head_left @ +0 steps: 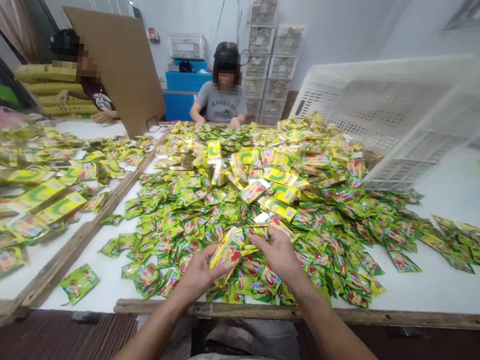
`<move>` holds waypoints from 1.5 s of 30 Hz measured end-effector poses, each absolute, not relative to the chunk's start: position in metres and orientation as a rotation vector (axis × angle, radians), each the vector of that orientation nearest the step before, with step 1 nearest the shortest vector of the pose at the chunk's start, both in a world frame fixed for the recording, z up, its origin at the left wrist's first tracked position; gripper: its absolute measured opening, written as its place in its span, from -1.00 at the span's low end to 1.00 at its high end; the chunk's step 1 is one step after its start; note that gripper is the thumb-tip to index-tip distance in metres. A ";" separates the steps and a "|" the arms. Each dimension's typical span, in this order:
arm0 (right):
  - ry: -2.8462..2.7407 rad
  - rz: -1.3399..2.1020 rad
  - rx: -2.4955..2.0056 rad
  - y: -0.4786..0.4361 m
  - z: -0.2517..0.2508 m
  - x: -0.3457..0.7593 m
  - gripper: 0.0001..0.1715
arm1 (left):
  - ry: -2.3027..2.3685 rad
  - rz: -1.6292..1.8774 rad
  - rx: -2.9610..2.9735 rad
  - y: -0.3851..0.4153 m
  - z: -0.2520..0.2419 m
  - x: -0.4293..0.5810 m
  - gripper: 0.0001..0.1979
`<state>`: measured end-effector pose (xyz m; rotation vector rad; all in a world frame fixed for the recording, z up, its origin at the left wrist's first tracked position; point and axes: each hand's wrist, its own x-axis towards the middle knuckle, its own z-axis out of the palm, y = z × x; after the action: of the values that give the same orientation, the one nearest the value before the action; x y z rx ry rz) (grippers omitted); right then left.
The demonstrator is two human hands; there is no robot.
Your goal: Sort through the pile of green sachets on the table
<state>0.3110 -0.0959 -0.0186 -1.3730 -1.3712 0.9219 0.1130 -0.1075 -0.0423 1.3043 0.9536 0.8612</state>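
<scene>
My left hand (199, 272) is closed around a small yellow printed carton (228, 251), which is tilted over the heap near the table's front edge. Just to its right, the fingers of my right hand (278, 251) pinch a green sachet (255, 235) close to the carton's upper end. Whether the sachet is partly inside the carton I cannot tell. Under and around both hands spreads a big pile of green sachets (169, 213) with red print. More yellow cartons (279, 192) lie on top of the pile, beyond my hands.
A white plastic crate (411, 117) lies tipped at the right of the pile. A wooden strip (95, 228) divides the table, with more packets on its left. Across the table sits a person (222, 99); another is behind a cardboard sheet (119, 66). Stacked baskets (257, 63) stand behind.
</scene>
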 end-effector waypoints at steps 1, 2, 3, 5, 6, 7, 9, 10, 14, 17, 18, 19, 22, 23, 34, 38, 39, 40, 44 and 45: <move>-1.390 0.950 -1.352 -0.093 -0.017 0.308 -0.68 | 0.970 0.871 1.289 -0.110 -0.041 0.109 -0.65; -1.379 0.971 -1.326 -0.091 -0.016 0.305 -0.68 | 0.982 0.866 1.279 -0.112 -0.040 0.105 -0.66; -1.342 0.979 -1.299 -0.091 -0.016 0.301 -0.67 | 0.988 0.850 1.276 -0.114 -0.039 0.102 -0.66; -1.293 0.992 -1.262 -0.093 -0.014 0.294 -0.65 | 0.987 0.831 1.275 -0.117 -0.038 0.096 -0.66; -1.317 0.998 -1.266 -0.095 -0.014 0.291 -0.65 | 0.984 0.841 1.268 -0.119 -0.038 0.094 -0.66; -1.371 0.999 -1.289 -0.096 -0.013 0.289 -0.64 | 0.982 0.862 1.258 -0.120 -0.038 0.092 -0.67; -1.517 1.009 -1.345 -0.100 -0.012 0.286 -0.64 | 0.978 0.903 1.249 -0.123 -0.039 0.088 -0.69; -1.582 1.017 -1.350 -0.102 -0.012 0.286 -0.65 | 0.973 0.907 1.253 -0.124 -0.040 0.086 -0.70; -1.755 0.999 -1.254 -0.107 -0.006 0.282 -0.74 | 0.950 0.850 1.274 -0.131 -0.041 0.079 -0.68; -1.844 0.905 -1.237 -0.112 -0.001 0.275 -0.80 | 0.971 0.866 1.270 -0.135 -0.042 0.076 -0.67; -1.868 0.879 -1.242 -0.115 0.001 0.272 -0.81 | 0.980 0.881 1.268 -0.136 -0.043 0.076 -0.66; -1.881 0.860 -1.252 -0.118 0.001 0.270 -0.80 | 0.987 0.896 1.263 -0.137 -0.043 0.076 -0.66; -1.802 0.814 -1.313 -0.127 0.000 0.264 -0.70 | 0.992 0.915 1.228 -0.141 -0.042 0.075 -0.64; -1.761 0.780 -1.329 -0.130 -0.001 0.263 -0.70 | 0.985 0.915 1.210 -0.142 -0.041 0.074 -0.62; -1.708 0.759 -1.324 -0.141 0.003 0.249 -0.76 | 0.886 0.911 1.135 -0.134 -0.033 0.078 -0.62; -1.783 0.817 -1.311 -0.148 0.004 0.246 -0.69 | 0.896 0.918 1.149 -0.128 -0.034 0.083 -0.66; -1.732 0.824 -1.306 -0.148 0.002 0.246 -0.64 | 0.898 0.908 1.138 -0.127 -0.034 0.084 -0.65; -1.683 0.823 -1.309 -0.148 -0.001 0.245 -0.60 | 0.896 0.890 1.120 -0.127 -0.035 0.085 -0.64; -1.655 0.927 -1.335 -0.141 -0.013 0.239 -0.54 | 0.879 0.826 1.114 -0.126 -0.037 0.089 -0.61; -1.655 0.994 -1.306 -0.139 -0.014 0.237 -0.54 | 0.890 0.816 1.129 -0.125 -0.036 0.088 -0.62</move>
<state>0.2372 -0.1388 -0.0141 -1.3060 -1.6548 0.9942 0.0881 -0.1247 -0.0361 1.1292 0.8903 0.8163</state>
